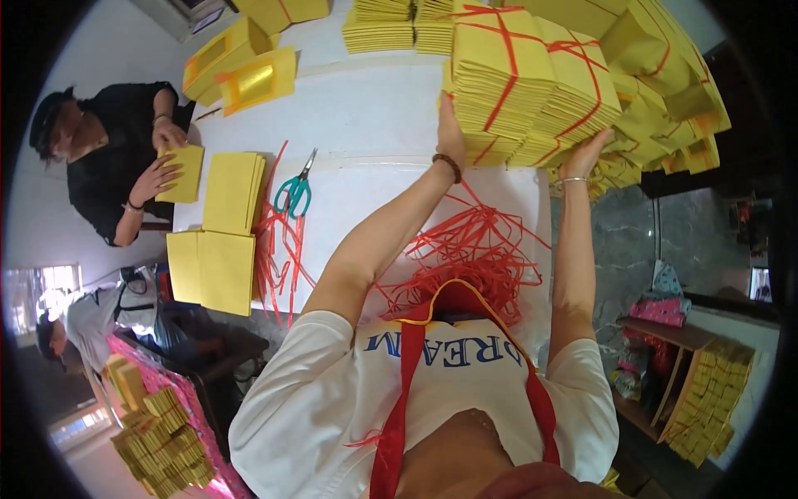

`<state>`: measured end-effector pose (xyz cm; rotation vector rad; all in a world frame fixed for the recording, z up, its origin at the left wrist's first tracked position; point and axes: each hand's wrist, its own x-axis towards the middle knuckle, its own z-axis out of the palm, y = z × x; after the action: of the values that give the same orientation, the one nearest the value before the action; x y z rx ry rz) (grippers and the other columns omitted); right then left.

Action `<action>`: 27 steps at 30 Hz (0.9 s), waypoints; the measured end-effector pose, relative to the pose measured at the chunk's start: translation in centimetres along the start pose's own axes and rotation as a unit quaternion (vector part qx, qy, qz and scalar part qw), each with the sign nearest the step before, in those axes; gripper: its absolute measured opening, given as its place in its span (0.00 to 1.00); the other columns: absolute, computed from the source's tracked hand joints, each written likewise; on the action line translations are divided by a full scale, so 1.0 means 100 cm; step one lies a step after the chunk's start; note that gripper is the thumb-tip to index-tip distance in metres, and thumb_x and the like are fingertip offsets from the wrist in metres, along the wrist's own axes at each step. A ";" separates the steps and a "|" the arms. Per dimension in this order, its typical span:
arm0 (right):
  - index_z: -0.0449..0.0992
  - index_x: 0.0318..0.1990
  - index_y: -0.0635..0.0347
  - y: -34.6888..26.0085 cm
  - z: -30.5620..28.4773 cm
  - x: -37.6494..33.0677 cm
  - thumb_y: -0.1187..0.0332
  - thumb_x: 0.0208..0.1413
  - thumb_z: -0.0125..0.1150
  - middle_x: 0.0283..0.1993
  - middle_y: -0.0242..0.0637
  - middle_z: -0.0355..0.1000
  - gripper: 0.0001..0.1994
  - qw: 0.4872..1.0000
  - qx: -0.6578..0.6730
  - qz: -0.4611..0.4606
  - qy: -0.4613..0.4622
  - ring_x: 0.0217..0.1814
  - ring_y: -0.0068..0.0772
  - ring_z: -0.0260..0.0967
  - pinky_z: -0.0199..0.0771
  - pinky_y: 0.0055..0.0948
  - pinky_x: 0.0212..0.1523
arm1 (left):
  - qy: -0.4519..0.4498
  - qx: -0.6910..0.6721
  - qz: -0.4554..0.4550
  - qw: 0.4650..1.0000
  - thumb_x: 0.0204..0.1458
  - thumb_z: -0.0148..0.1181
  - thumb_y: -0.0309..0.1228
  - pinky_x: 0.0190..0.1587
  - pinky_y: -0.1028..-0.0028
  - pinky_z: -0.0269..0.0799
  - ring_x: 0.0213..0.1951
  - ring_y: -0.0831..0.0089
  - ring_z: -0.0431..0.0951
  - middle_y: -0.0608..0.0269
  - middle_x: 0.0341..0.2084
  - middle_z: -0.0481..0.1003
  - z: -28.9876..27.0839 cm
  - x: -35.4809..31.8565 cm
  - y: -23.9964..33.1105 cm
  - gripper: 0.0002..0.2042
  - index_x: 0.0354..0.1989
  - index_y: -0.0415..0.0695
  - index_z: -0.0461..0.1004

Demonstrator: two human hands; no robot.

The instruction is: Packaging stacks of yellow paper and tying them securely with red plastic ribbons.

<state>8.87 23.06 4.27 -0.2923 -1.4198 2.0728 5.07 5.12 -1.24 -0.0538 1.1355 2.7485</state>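
Between both arms, at the far right of the table, is a thick bundle of yellow folded paper (499,83) tied crosswise with red plastic strips. My left hand (450,137) grips its left side, the fingers partly hidden behind the paper. My right hand (587,156) presses against the near right side of a neighbouring tied bundle (580,79), thumb out and the other fingers mostly hidden by it. More tied yellow paper lies beneath these two. A tangle of loose red strips (474,245) spreads over the table close to my body.
Teal-handled scissors (293,195) lie beside yellow paper stacks (233,191) and red strips on the white table (357,195). A co-worker (116,158) at the left handles yellow paper. Tied bundles (665,91) pile up at the right. Another person (108,308) is at lower left.
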 end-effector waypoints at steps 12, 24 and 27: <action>0.50 0.60 0.54 0.010 -0.035 -0.018 0.46 0.54 0.38 0.62 0.39 0.48 0.30 0.987 -0.049 -0.007 0.153 0.63 0.32 0.44 0.41 0.35 0.59 | -0.034 0.221 0.068 0.972 0.55 0.26 0.55 0.60 0.75 0.41 0.60 0.69 0.49 0.59 0.60 0.50 -0.041 0.009 -0.010 0.33 0.61 0.41 0.44; 0.71 0.34 0.57 0.078 0.001 -0.173 0.67 0.53 0.49 0.32 0.29 0.67 0.07 0.911 -0.277 0.112 -0.284 0.37 0.20 0.63 0.62 0.24 0.37 | 0.173 0.328 -0.140 0.918 0.47 0.39 0.58 0.39 0.65 0.59 0.38 0.71 0.65 0.64 0.39 0.66 -0.138 0.054 0.107 0.28 0.46 0.49 0.68; 0.70 0.39 0.57 0.099 0.043 -0.179 0.64 0.47 0.54 0.40 0.37 0.66 0.12 0.822 -0.389 -0.124 -0.396 0.48 0.38 0.60 0.56 0.36 0.49 | 0.194 0.339 -0.099 0.915 0.47 0.39 0.58 0.37 0.66 0.60 0.35 0.72 0.65 0.63 0.35 0.67 -0.133 0.102 0.134 0.27 0.45 0.49 0.68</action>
<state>17.48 6.81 -5.63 0.4994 -2.6078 1.3096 -7.69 -12.18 -2.33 -0.6035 1.9944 2.0762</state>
